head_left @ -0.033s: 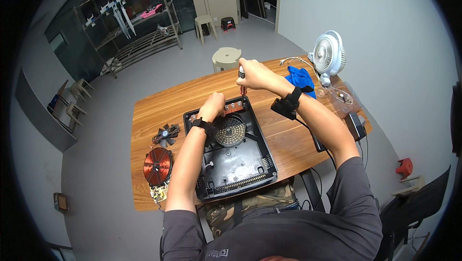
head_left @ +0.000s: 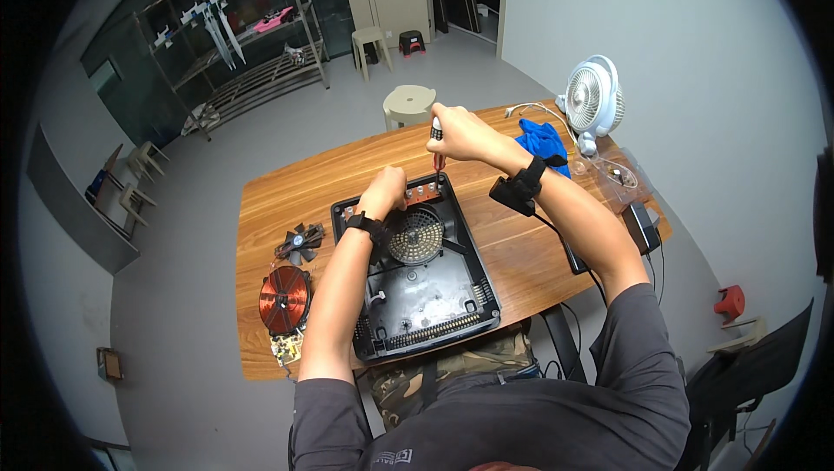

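A screwdriver [head_left: 439, 161] with a red and dark handle stands nearly upright in my right hand [head_left: 460, 134], its tip down at the far right corner of a black plastic casing [head_left: 413, 297]. Along the casing's far edge lies a narrow reddish-brown circuit board [head_left: 423, 194] with several round silvery parts. My left hand [head_left: 385, 191] is closed on the middle of this board, its fingertips partly hidden. A round vent grille [head_left: 417, 236] shows in the casing floor, and a small white connector [head_left: 377, 297] lies nearer to me.
Left of the casing are a small black fan [head_left: 301, 243], a copper coil [head_left: 285, 300] and a yellowish circuit board [head_left: 287, 348]. At the table's right stand a white desk fan [head_left: 592, 102], a blue cloth [head_left: 543, 142] and a black box [head_left: 641, 228] with cables. A beige stool [head_left: 410, 104] is beyond the table.
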Motion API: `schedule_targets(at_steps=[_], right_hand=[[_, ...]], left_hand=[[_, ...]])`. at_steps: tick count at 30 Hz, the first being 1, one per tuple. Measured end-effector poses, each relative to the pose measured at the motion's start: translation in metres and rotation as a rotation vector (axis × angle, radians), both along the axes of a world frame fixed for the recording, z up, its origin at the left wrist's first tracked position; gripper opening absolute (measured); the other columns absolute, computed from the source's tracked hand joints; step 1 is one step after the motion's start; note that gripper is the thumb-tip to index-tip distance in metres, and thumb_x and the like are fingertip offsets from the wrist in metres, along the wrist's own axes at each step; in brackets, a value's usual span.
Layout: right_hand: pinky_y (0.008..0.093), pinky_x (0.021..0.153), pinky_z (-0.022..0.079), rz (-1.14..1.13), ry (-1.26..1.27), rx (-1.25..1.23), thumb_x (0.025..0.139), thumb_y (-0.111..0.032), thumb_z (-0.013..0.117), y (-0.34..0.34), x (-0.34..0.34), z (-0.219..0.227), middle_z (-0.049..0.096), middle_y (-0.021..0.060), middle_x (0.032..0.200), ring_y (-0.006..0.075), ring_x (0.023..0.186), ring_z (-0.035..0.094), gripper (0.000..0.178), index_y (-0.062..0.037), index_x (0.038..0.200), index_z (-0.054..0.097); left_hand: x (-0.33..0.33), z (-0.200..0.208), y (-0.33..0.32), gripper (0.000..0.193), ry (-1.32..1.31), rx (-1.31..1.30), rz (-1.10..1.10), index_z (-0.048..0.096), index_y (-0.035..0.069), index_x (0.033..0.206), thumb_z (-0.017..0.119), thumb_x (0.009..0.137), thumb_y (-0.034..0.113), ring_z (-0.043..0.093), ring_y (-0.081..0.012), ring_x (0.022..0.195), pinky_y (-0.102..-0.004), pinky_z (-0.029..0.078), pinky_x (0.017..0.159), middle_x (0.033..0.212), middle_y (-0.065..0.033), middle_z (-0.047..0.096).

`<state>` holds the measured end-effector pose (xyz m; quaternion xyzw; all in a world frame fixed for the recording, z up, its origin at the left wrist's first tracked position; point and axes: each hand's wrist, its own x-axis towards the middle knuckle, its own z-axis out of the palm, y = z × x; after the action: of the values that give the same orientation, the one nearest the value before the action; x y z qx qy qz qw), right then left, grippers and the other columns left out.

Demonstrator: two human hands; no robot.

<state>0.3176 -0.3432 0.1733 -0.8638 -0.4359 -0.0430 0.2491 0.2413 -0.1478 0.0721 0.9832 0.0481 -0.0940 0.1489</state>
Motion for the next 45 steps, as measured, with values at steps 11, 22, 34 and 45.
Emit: schedule_targets(at_steps=[11,22,34,45], right_hand=[[0.047,0.081,0.057,0.032,0.01,0.096,0.078,-0.019,0.073,0.007,-0.02,0.015,0.068,0.0341,0.092,0.0474,0.093,0.069,0.045,0.0112,0.107,0.056],[0.044,0.081,0.057,0.078,0.057,0.145,0.081,-0.016,0.071,0.028,-0.047,0.028,0.07,0.032,0.088,0.0433,0.09,0.072,0.041,0.0126,0.106,0.057],[0.0425,0.079,0.056,0.079,0.033,0.134,0.081,-0.022,0.073,0.038,-0.046,0.023,0.07,0.0303,0.088,0.0391,0.088,0.073,0.046,0.0115,0.109,0.059],[0.0392,0.072,0.054,0.001,0.025,0.248,0.085,-0.021,0.072,0.051,-0.032,0.005,0.068,0.0201,0.082,0.0291,0.078,0.07,0.036,0.0056,0.104,0.057]], left_hand=[[-0.003,-0.015,0.021,0.039,-0.084,-0.046,-0.12,0.075,0.0,0.101,0.089,0.066,0.01,0.073,-0.0306,0.089,-0.0376,0.057,0.079,0.094,-0.0184,0.075],[-0.051,-0.011,0.033,0.023,-0.314,-0.341,-0.156,0.074,-0.001,0.097,0.081,0.078,0.011,0.073,-0.0239,0.08,-0.0354,0.056,0.075,0.086,-0.0134,0.076],[-0.064,-0.007,0.037,0.014,-0.268,-0.588,-0.024,0.071,-0.004,0.089,0.071,0.091,0.01,0.07,-0.0135,0.066,-0.0303,0.056,0.061,0.074,-0.009,0.072],[-0.066,0.004,0.07,0.012,-0.431,-0.012,-0.112,0.073,0.004,0.09,0.068,0.083,0.012,0.069,-0.0412,0.085,-0.0468,0.056,0.076,0.086,-0.0219,0.071]])
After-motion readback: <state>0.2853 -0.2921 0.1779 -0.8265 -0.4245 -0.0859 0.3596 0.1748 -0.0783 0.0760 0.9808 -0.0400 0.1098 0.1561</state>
